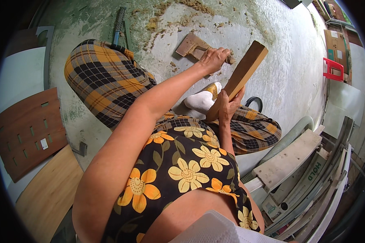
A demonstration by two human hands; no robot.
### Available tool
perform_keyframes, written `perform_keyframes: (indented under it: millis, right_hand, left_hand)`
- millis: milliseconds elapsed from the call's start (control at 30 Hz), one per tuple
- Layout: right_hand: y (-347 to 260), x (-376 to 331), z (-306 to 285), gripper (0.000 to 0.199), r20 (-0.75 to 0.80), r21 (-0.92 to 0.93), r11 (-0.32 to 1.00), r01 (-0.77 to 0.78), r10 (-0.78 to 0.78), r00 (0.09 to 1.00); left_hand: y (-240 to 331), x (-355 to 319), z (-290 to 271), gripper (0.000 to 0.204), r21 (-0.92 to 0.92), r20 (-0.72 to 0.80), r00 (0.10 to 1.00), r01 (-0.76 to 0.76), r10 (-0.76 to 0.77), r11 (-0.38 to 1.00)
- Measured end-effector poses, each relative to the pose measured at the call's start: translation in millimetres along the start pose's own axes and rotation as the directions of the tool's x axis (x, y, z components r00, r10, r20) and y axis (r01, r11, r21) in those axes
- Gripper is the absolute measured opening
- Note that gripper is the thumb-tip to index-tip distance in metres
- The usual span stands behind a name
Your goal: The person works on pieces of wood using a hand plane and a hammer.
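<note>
My left hand [214, 60] is closed around the handle of a worn brown tool with a broad, flat head [190, 43]. The tool is low over the floor, and its exact kind is not clear. My right hand [230, 106] grips a long squared wooden beam [247, 65] near its lower end. The beam slants up and away to the right, with its far end free. Beside it is my foot in a white sock [200, 101], with a yellowish patch. The beam's lower end lies close to my lap and is partly hidden by my right hand.
Wood chips [194, 6] litter the worn floor ahead. A tool with a blue and black handle [118, 26] lies beyond my left knee. Brown slotted boards [30, 129] stand at left. Planks and metal rails [292, 162] crowd the right, near a grey hose. A red stool [333, 69] stands farther off.
</note>
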State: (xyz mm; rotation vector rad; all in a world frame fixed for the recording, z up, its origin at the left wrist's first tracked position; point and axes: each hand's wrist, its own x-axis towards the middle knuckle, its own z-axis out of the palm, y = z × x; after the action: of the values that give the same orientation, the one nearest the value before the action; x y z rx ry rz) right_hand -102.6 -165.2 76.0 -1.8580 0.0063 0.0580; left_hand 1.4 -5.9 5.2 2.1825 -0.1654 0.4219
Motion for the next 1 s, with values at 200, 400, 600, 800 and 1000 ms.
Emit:
perform_keyframes:
  millis: [200,400,600,800,1000]
  right_hand:
    - [5,-1,-2,0.078,-0.009,-0.031,0.999,0.014,-0.015,1.000]
    - [7,0,-2,0.079,-0.010,0.009,1.000,0.008,-0.007,1.000]
    - [2,0,-2,0.077,0.011,0.011,0.999,0.052,-0.052,0.999]
    - [-3,4,3,0.069,-0.060,0.104,0.953,0.284,-0.279,0.958]
    - [1,-2,8,0.078,0.095,-0.168,0.985,-0.041,0.058,0.994]
  left_hand:
    - [-5,3,0,0.035,0.036,0.024,1.000,0.007,-0.008,0.999]
    - [-7,3,1,0.039,0.048,0.035,0.999,0.031,-0.032,0.998]
    - [-10,4,-1,0.047,0.040,0.035,0.999,0.032,-0.033,0.999]
    - [-13,6,-3,0.038,0.013,0.024,1.000,0.011,-0.011,1.000]
    - [-9,-3,2,0.020,-0.104,-0.028,0.997,0.063,-0.066,0.993]
